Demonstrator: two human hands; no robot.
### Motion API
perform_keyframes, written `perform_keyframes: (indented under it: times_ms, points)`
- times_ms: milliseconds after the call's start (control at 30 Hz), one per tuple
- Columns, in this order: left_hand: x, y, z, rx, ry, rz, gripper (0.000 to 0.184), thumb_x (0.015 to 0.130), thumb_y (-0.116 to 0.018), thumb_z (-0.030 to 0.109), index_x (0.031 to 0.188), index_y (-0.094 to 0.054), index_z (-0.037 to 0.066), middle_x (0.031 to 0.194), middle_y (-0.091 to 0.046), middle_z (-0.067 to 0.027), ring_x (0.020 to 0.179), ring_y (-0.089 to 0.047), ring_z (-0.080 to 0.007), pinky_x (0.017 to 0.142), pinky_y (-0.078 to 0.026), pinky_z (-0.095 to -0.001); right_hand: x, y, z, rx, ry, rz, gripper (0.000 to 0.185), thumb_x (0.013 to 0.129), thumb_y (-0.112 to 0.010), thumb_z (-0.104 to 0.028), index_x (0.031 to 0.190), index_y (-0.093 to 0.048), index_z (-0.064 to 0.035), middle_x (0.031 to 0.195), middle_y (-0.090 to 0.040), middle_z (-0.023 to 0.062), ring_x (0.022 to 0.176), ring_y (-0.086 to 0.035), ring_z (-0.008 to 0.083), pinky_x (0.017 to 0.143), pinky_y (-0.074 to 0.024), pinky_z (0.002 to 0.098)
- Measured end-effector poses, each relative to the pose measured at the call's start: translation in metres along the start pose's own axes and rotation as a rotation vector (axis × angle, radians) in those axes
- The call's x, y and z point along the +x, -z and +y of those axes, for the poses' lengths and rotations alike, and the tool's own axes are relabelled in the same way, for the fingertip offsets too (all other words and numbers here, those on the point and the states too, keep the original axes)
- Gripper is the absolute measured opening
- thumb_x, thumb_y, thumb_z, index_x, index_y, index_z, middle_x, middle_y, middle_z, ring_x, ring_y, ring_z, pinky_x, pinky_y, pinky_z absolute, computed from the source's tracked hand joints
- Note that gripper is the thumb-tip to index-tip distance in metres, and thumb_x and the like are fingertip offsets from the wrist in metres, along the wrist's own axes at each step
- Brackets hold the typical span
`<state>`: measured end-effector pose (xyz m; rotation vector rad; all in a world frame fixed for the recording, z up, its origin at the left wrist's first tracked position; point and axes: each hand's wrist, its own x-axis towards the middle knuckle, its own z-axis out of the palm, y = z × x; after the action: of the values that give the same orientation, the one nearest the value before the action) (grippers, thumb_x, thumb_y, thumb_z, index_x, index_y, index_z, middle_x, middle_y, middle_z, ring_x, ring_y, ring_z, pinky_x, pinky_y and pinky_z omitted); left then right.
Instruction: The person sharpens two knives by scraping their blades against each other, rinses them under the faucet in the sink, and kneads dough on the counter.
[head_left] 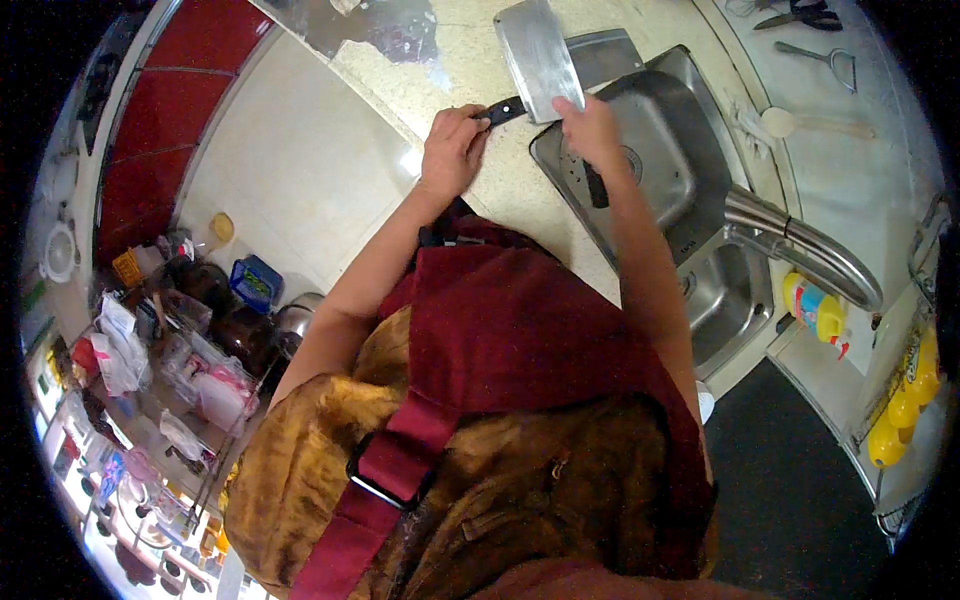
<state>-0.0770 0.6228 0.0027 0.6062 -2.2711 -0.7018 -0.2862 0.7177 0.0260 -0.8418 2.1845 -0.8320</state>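
Observation:
My right hand (594, 135) is closed around a cleaver, its thumb pressed on the lower end of the broad grey blade (538, 62). The black handle (596, 186) shows below that hand, over the sink. My left hand (455, 148) grips a riveted black knife handle (508, 109) at the counter edge. In line with this handle, a second wide blade (603, 57) shows past the first one, near the sink corner. The first blade crosses over it and hides the part between. Whether the two blades touch, I cannot tell.
A two-bowl steel sink (690, 130) with a faucet (800, 240) lies to the right. Behind it are a wooden spoon (820, 126), a peeler (820, 60) and a yellow bottle (815, 305). Bags and containers (215, 385) crowd the lower left.

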Motion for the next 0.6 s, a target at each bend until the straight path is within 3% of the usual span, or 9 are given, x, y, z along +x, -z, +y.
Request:
perform_keyframes:
  times_ms: [100,200,300,400,533,600]
  points:
    - [-0.002,-0.001,-0.001,0.002,0.019,0.001,0.022,0.073,-0.07,0.001,0.092,-0.06,0.004,0.106,-0.062,-0.0113,0.095,-0.057,-0.0318,0.081,-0.048,-0.0389,0.005,0.004,-0.001,0.086,-0.043,0.072,0.049,0.086,-0.059,-0.044,0.086,-0.064,0.0049,0.071,-0.065,0.0191,0.07,-0.065,0.036,0.068,-0.0486,0.0451]
    - [-0.002,-0.003,-0.004,0.022,0.004,0.012,0.021,0.074,-0.069,0.001,0.092,-0.06,0.004,0.106,-0.062,-0.0113,0.095,-0.057,-0.0318,0.081,-0.048,-0.0389,-0.002,0.004,-0.005,-0.105,0.01,0.013,0.049,0.086,-0.059,-0.044,0.086,-0.064,0.005,0.071,-0.066,0.0192,0.07,-0.065,0.0355,0.067,-0.0489,0.0441]
    - [-0.001,-0.002,-0.004,0.024,0.004,0.009,0.02,0.074,-0.069,0.001,0.092,-0.061,0.004,0.106,-0.062,-0.0113,0.094,-0.057,-0.0318,0.08,-0.048,-0.0391,0.001,0.016,-0.002,0.044,-0.065,-0.05,0.049,0.086,-0.059,-0.044,0.086,-0.064,0.0048,0.074,-0.066,0.0205,0.073,-0.065,0.037,0.069,-0.0492,0.0443]
    - [0.0,-0.001,-0.003,0.02,-0.008,0.019,0.02,0.074,-0.069,0.001,0.092,-0.061,0.004,0.105,-0.062,-0.0112,0.094,-0.057,-0.0318,0.079,-0.048,-0.0391,0.002,0.018,-0.007,0.235,-0.176,0.08,0.029,0.089,-0.063,-0.031,0.091,-0.061,-0.0016,0.062,-0.052,0.0006,0.049,-0.047,0.0093,0.045,-0.038,0.0259]
    - [-0.001,-0.003,-0.006,0.029,-0.021,0.026,0.02,0.074,-0.069,0.001,0.091,-0.061,0.004,0.105,-0.062,-0.011,0.094,-0.057,-0.0316,0.079,-0.048,-0.039,0.0,-0.015,0.018,0.113,-0.032,-0.022,0.026,0.09,-0.063,-0.028,0.089,-0.058,-0.0026,0.06,-0.049,-0.0008,0.046,-0.043,0.0082,0.042,-0.0365,0.0269]
    - [0.001,-0.002,-0.003,0.014,-0.013,0.03,0.02,0.074,-0.069,0.001,0.091,-0.061,0.004,0.105,-0.062,-0.0111,0.094,-0.057,-0.0314,0.079,-0.048,-0.0389,0.003,-0.01,0.024,0.105,-0.061,0.009,0.027,0.09,-0.063,-0.028,0.089,-0.058,-0.0016,0.061,-0.049,-0.0007,0.047,-0.044,0.0084,0.042,-0.037,0.0273]
